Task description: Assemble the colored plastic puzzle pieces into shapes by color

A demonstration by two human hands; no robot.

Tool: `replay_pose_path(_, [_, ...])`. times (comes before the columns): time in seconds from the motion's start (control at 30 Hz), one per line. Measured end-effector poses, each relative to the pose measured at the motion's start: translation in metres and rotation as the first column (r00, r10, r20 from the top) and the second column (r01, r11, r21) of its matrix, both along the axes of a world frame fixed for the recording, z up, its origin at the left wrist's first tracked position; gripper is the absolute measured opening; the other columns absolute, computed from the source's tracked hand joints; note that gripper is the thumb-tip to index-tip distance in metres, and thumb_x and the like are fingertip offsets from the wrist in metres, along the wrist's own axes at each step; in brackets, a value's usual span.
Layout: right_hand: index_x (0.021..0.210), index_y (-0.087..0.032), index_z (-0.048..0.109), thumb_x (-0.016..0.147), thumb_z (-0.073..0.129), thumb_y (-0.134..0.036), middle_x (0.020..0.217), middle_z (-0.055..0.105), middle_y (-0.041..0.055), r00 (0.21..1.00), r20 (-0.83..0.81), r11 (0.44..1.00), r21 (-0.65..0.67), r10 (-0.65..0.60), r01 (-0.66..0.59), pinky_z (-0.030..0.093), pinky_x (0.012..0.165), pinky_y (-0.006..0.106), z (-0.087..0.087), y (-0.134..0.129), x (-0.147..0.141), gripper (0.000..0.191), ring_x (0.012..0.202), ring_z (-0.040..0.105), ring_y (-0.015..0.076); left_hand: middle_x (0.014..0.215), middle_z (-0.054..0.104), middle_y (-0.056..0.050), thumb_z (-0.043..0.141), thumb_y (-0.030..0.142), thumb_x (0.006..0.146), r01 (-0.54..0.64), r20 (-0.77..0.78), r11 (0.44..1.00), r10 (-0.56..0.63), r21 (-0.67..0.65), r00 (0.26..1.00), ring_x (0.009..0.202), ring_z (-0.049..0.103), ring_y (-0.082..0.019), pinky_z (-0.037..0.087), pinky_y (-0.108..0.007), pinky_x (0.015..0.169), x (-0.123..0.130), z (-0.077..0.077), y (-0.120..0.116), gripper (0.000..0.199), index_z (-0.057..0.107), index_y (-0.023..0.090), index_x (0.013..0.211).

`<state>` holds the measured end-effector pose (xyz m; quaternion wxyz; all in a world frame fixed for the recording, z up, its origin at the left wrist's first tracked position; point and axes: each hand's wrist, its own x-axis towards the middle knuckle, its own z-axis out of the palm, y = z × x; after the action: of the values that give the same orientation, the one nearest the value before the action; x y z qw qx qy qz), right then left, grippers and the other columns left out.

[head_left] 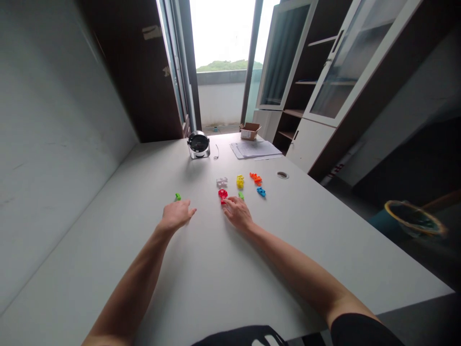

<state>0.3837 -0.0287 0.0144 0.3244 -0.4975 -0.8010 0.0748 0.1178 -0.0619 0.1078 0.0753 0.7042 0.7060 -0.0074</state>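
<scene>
My left hand (pixel 176 214) rests low over the left side of the table, its thumb held apart from the forefinger; the other fingers are partly hidden. Just beyond its knuckles lies a small green plastic piece (pixel 177 196). My right hand (pixel 237 211) has its fingertips closed on the near end of a red plastic piece (pixel 223 193). Another green piece (pixel 241 195) shows just behind the right hand. Farther back lie a pale grey piece (pixel 222 182) and a yellow piece (pixel 240 181). To the right are an orange piece (pixel 256 179) and a blue piece (pixel 261 191).
A round metal lamp-like object (pixel 199 145) stands at the back of the white table (pixel 201 278), beside a short cord (pixel 216 152). Papers (pixel 255 149) and a small open cardboard box (pixel 249 131) sit back right. A cable hole (pixel 283 175) lies nearer the right edge.
</scene>
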Motion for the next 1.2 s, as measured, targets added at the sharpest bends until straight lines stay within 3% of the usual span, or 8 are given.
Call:
replay_pose_path(0.17, [0.116, -0.028, 0.068, 0.091, 0.062, -0.022, 0.115, 0.064, 0.0058, 0.999, 0.038, 1.0, 0.002, 0.019, -0.02, 0.041, 0.098, 0.036, 0.001, 0.0, 0.001, 0.026, 0.107, 0.055, 0.0228, 0.095, 0.073, -0.011, 0.051, 0.053, 0.088, -0.017, -0.051, 0.993, 0.011, -0.114, 0.999, 0.088, 0.067, -0.027, 0.044, -0.03, 0.071, -0.01, 0.0, 0.003, 0.035, 0.068, 0.022, 0.093])
replay_pose_path(0.4, [0.094, -0.023, 0.064, 0.095, 0.058, -0.025, 0.099, 0.065, 0.0048, 1.0, 0.029, 1.0, 0.021, 0.005, -0.005, 0.042, 0.084, 0.028, -0.001, 0.0, 0.001, 0.007, 0.092, 0.056, 0.0198, 0.098, 0.074, -0.011, 0.053, 0.045, 0.088, 0.01, -0.066, 0.983, -0.022, -0.184, 0.998, 0.089, 0.068, -0.026, 0.043, -0.03, 0.07, -0.007, -0.012, 0.007, 0.028, 0.068, 0.021, 0.092])
replay_pose_path(0.57, [0.085, -0.022, 0.058, 0.098, 0.055, -0.032, 0.088, 0.062, 0.0038, 1.0, 0.011, 0.999, 0.034, -0.005, 0.005, 0.041, 0.08, 0.028, 0.001, 0.001, 0.0, 0.016, 0.084, 0.054, 0.0188, 0.098, 0.074, -0.011, 0.056, 0.038, 0.088, 0.06, -0.08, 0.995, -0.067, -0.086, 0.995, 0.089, 0.067, -0.026, 0.042, -0.029, 0.069, -0.005, -0.031, 0.012, 0.022, 0.066, 0.02, 0.097])
replay_pose_path(0.7, [0.096, -0.022, 0.059, 0.093, 0.06, -0.026, 0.092, 0.062, 0.0036, 1.0, 0.002, 1.0, 0.022, 0.005, -0.005, 0.041, 0.08, 0.028, 0.001, 0.001, 0.0, 0.005, 0.089, 0.055, 0.0195, 0.097, 0.073, -0.011, 0.05, 0.032, 0.092, 0.094, -0.058, 0.995, -0.092, 0.034, 0.994, 0.086, 0.067, -0.024, 0.04, -0.029, 0.068, 0.004, -0.047, 0.016, 0.02, 0.063, 0.02, 0.102])
replay_pose_path(0.87, [0.104, -0.022, 0.063, 0.089, 0.064, -0.022, 0.101, 0.061, 0.0048, 1.0, -0.013, 0.999, -0.036, -0.015, 0.015, 0.043, 0.079, 0.027, -0.003, 0.0, -0.001, 0.016, 0.092, 0.057, 0.019, 0.1, 0.072, -0.009, 0.048, 0.035, 0.095, 0.092, 0.041, 0.981, -0.101, 0.172, 0.994, 0.088, 0.066, -0.023, 0.038, -0.029, 0.069, 0.019, -0.066, 0.015, 0.021, 0.061, 0.022, 0.105])
replay_pose_path(1.07, [0.111, -0.023, 0.064, 0.09, 0.064, -0.024, 0.106, 0.059, 0.0045, 0.995, -0.078, 0.995, -0.081, -0.058, 0.052, 0.047, 0.079, 0.028, -0.009, 0.007, -0.004, 0.021, 0.075, 0.057, 0.014, 0.103, 0.072, -0.007, 0.052, 0.033, 0.094, 0.068, 0.197, 0.965, -0.12, 0.252, 0.973, 0.089, 0.065, -0.021, 0.038, -0.029, 0.071, 0.015, -0.074, 0.011, 0.019, 0.063, 0.022, 0.106])
replay_pose_path(1.2, [0.111, -0.021, 0.062, 0.088, 0.065, -0.024, 0.107, 0.059, 0.0057, 0.987, -0.119, 0.993, -0.054, -0.11, 0.104, 0.048, 0.079, 0.03, -0.012, 0.013, -0.01, 0.024, 0.077, 0.058, 0.0159, 0.101, 0.072, -0.006, 0.053, 0.032, 0.094, 0.051, 0.277, 0.961, -0.129, 0.272, 0.952, 0.088, 0.064, -0.021, 0.039, -0.029, 0.071, 0.012, -0.075, 0.011, 0.02, 0.064, 0.022, 0.107])
